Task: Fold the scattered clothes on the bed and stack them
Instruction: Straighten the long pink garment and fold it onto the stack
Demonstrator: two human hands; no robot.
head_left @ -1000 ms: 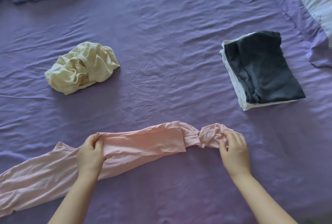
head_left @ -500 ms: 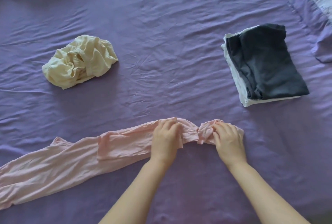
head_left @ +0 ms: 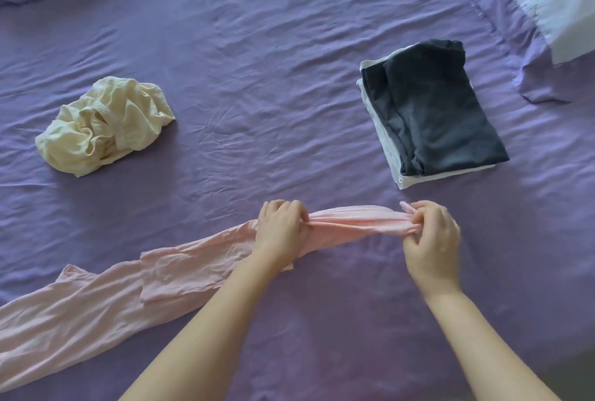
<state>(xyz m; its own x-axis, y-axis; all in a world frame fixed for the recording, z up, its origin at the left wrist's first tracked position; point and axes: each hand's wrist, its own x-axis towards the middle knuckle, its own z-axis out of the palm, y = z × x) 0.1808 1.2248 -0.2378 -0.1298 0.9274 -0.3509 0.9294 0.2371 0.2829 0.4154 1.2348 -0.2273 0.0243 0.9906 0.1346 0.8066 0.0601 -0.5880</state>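
Item, pink garment point(head_left: 180, 275): we find it strung across the near bed point(head_left: 289, 85), left hand point(head_left: 280, 230) and right hand point(head_left: 431, 239) each pinching its right end taut (presumably to straighten it for folding), the folded stack point(head_left: 431, 110) waiting well apart.

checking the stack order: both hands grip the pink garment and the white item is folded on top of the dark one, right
Not quite. In the head view the dark garment lies on top of the white one, not under it. The rest holds: the left hand and right hand both grip the pink garment.
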